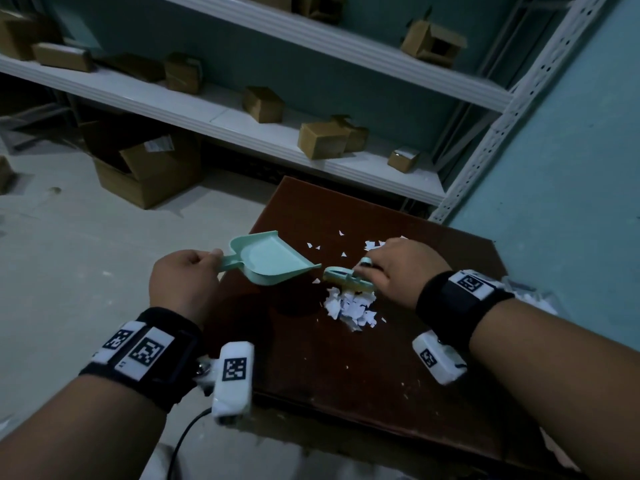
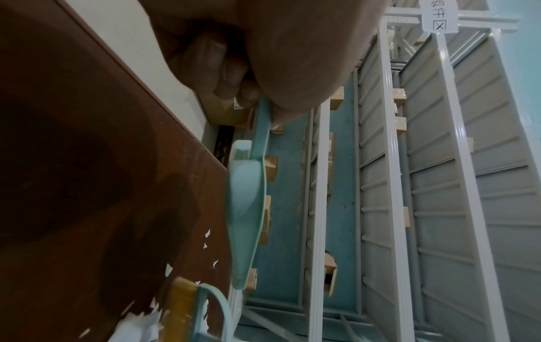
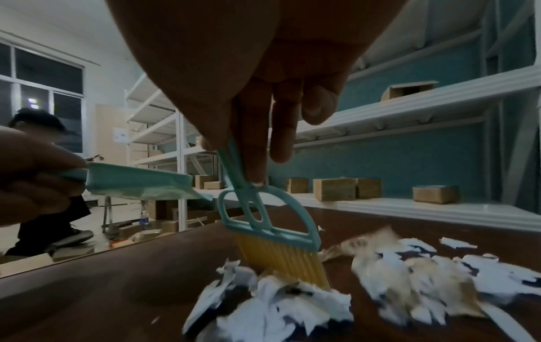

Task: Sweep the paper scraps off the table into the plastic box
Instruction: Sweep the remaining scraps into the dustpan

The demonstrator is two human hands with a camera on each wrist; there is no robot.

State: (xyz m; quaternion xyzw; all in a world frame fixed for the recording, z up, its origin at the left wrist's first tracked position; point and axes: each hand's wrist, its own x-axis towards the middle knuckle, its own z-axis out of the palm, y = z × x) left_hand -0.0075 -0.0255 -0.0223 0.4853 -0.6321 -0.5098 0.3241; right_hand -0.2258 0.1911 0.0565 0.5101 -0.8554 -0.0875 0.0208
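Torn white paper scraps (image 1: pixel 349 306) lie heaped in a loose pile on the dark brown wooden desk (image 1: pixel 346 368), with smaller bits scattered farther back and a second cluster (image 1: pixel 374 244) beyond. A small mint-green plastic brush with yellow bristles (image 1: pixel 349 277) stands tilted, its bristles touching the far edge of the pile. Just to its left a mint-green plastic dustpan (image 1: pixel 270 258) is held raised and tilted, its lip pointing at the brush.
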